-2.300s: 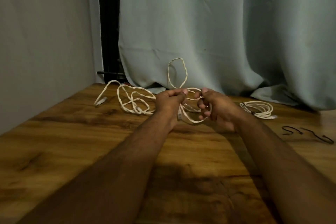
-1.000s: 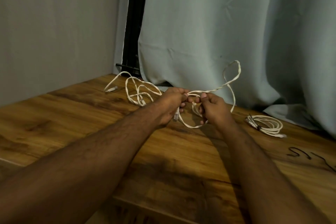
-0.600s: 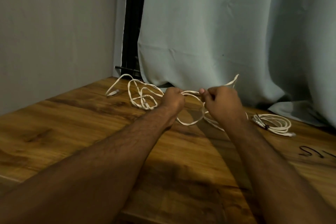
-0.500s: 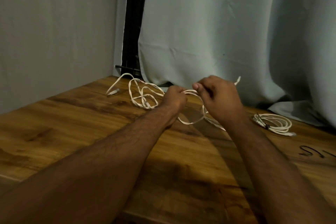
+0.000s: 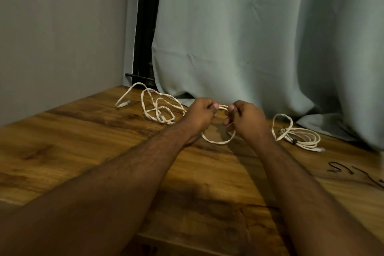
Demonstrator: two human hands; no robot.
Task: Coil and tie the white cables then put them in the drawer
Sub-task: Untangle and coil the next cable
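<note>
Wooden table (image 5: 104,151), brown with dark grain: occupies the whole lower part of the view; its near edge is seen at the bottom.

Two bare forearms: extended from the near edge over the table toward its middle.

Left hand (image 5: 200,115): fingers curled, thumb and forefinger pinched on the top of a white braided cable being coiled (image 5: 218,141).

Right hand (image 5: 246,118): fingers curled, the same cable pinched just beside the left hand; the two hands are nearly touching.

White braided cable being coiled: held above the table between both hands. One loop is hung below them, close to the table top. A further loop is seen standing to the right of the right wrist, its end lowered toward the table.

Thin black twisted ties (image 5: 340,169): laid on the table near the right edge, well apart from the hands.

White cable bundle, already coiled and tied with a dark tie (image 5: 301,138): laid flat on the table to the right of the hands, near the curtain hem.

Loose tangled white cable (image 5: 160,108): laid on the table left of and beyond the left hand, one plug end (image 5: 124,103) stretched toward the wall.

Pale grey-green cloth curtain (image 5: 249,37): hung behind the table, its hem resting on the far edge.

Grey wall (image 5: 62,27): at the left.

Dark vertical frame (image 5: 147,27): seen between wall and curtain.
</note>
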